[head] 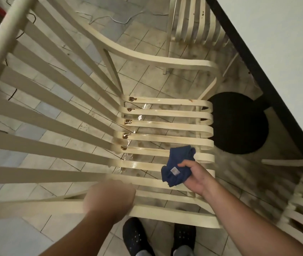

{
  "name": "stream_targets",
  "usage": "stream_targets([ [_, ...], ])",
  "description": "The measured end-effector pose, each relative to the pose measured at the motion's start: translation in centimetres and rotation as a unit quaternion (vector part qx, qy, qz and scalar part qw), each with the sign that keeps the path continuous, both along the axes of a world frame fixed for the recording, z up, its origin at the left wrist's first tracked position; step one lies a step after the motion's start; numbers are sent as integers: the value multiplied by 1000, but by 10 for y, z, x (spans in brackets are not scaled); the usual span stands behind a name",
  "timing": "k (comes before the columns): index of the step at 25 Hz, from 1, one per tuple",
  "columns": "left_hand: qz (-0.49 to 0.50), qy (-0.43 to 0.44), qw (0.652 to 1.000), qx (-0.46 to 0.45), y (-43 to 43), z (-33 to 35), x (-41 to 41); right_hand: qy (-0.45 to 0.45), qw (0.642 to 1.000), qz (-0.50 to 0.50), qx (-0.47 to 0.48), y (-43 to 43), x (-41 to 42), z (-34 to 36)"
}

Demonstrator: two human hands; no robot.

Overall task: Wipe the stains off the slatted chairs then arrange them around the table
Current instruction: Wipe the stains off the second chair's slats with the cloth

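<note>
A cream slatted chair (167, 124) stands right below me, its seat slats wet and shiny. Brown stains (128, 121) sit in a row where the seat slats meet the backrest. My right hand (193, 177) grips a crumpled dark blue cloth (177, 169) just above the near right part of the seat. My left hand (110, 195) is curled round the chair's near armrest. A second slatted chair (193, 19) stands at the top, by the table, with small brown spots. Part of a third chair (298, 209) shows at the lower right.
A white table with a black edge (269, 74) runs diagonally along the right side. Its round black base (239, 122) rests on the tiled floor just beyond the chair's seat front. White cables (113, 17) lie on the floor at the top. My dark shoes (158, 235) stand below the chair.
</note>
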State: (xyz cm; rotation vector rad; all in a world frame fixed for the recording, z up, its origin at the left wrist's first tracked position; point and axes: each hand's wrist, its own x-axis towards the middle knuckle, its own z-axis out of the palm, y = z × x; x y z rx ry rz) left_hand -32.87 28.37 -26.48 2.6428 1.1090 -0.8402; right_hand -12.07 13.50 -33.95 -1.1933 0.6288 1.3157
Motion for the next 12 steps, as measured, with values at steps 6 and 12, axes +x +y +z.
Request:
stream_targets([
  [6,-27,8,999,28,0,-8,-5,14,991,-126,37,-30,5,-3],
  [12,-85,43,995,31,1,-7,-2,-48,995,-92,-15,-29,27,12],
])
